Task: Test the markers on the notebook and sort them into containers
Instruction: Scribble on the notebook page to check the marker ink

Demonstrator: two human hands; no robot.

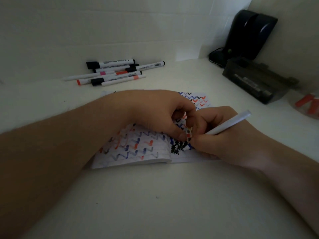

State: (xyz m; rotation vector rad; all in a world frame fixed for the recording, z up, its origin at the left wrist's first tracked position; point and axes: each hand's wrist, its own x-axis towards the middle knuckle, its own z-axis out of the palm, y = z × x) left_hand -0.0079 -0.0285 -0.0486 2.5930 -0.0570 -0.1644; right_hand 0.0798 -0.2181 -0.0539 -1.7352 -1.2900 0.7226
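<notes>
White barrel, cap end not visible: the marker is held in the right hand, fingers curled round it low down. Its long axis rises from the grip up and away to the person's right, and the writing end points down and left toward the notebook. The tip itself is hidden behind the fingers; contact with the paper cannot be confirmed.

The left hand rests on the open notebook directly beside the right, thumb and fingers pinching a curled page edge that carries red and black marks. The two hands meet at that edge.

The notebook lies flat on the table, both pages covered in blue, red and grey zigzags, with a dense black patch just below the grip.

Untested markers lie in a loose heap at the back left, well apart from both hands. A dark container holding markers sits at the back right, nearer the right hand; a clear container with red items stands beyond it.

Judgement: the stroke comes first, then the right hand has the shorter reach for sorting.
</notes>
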